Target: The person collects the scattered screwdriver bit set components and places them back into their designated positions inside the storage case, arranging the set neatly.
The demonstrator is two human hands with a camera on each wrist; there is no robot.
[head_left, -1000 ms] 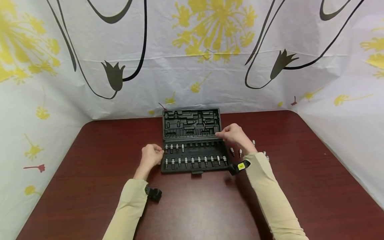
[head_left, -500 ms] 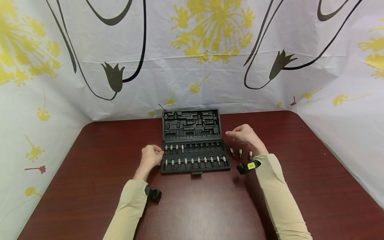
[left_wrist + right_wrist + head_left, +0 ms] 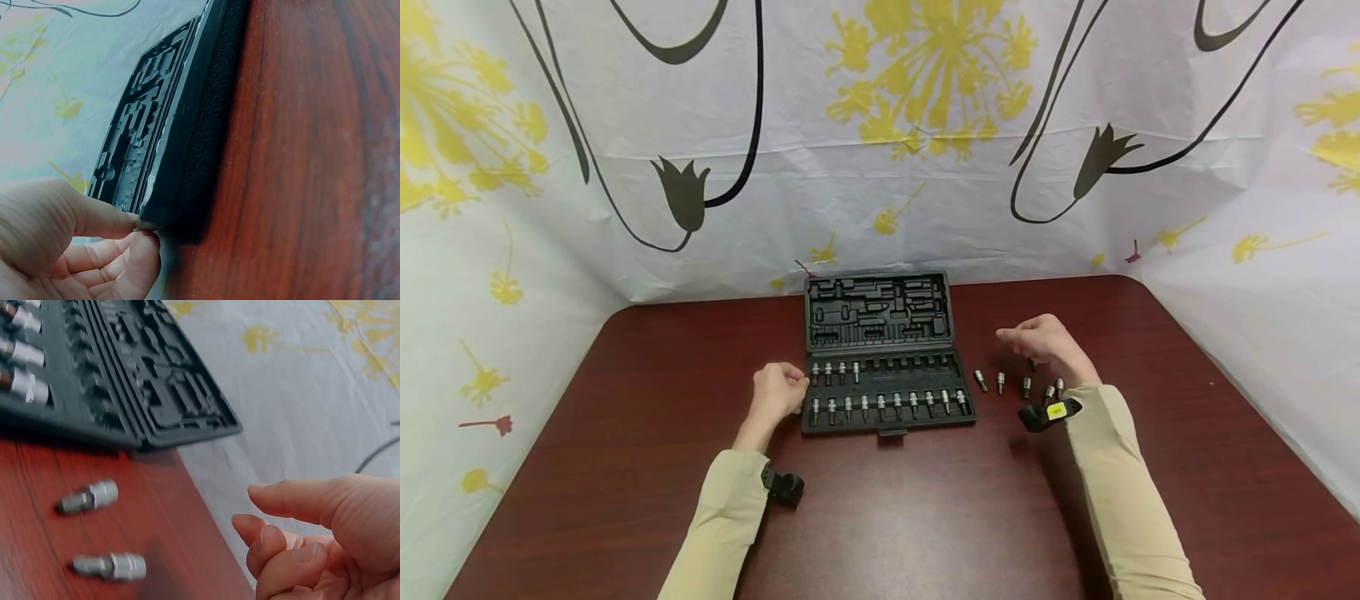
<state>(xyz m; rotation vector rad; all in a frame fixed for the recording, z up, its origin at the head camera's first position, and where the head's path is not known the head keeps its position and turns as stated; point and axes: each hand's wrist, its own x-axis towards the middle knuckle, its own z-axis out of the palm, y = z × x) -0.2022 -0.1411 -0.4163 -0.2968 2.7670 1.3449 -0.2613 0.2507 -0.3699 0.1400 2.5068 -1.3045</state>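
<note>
Currently, at the left of my head view, I have a pale sleeve (image 3: 722,517) with a small black camera (image 3: 784,487) at its cuff, running up to the left hand (image 3: 777,388). Its grip is clamped on the black case (image 3: 910,379); in the left wrist feed I can make out thumb and forefinger pinching the edge. The case lies opened near the middle of the bench (image 3: 865,517), its lid (image 3: 877,310) folded back on the far side and moulded with recesses. In the near half I count 4 socket bits (image 3: 842,372) at the left of the row by the hinge, where a run of slots carries on rightward, and 10 more (image 3: 898,406) along the front row, above the latch (image 3: 892,432). Just right of the case, loose bits (image 3: 1001,382) lie on the bench; I count 6, some partly hidden. Farther right, I find the right hand (image 3: 1037,340) over the bench, clear of the case. Its grip is apart: the right wrist feed shows a gap between thumb and fingertip, the other fingers curled in. Behind everything hangs a white cloth (image 3: 850,200) printed with yellow flowers and dark stems.
</note>
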